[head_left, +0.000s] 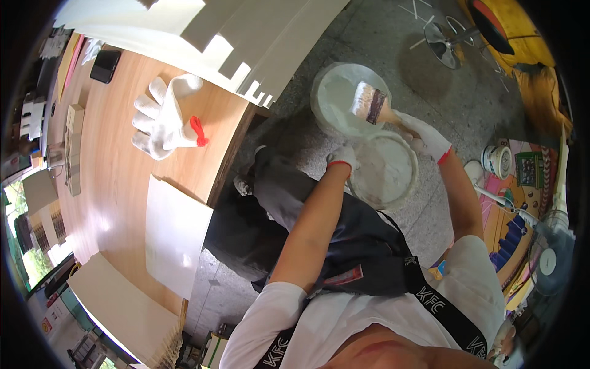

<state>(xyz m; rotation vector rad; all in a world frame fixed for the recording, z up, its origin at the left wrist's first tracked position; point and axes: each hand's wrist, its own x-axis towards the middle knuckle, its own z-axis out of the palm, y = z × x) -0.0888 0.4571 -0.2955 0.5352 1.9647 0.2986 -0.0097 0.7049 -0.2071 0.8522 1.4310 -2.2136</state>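
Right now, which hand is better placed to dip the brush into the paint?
The right hand. It already holds the paintbrush, whose bristles sit over the white paint in the bucket. The left hand is busy gripping the rim of the nearer container.

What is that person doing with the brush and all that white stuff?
The person wears white gloves. Their right hand holds a wide paintbrush over a bucket of white paint on the floor. Their left hand grips the rim of a second, paler bucket beside it. On the wooden table lie a spare pair of white gloves and white boards.
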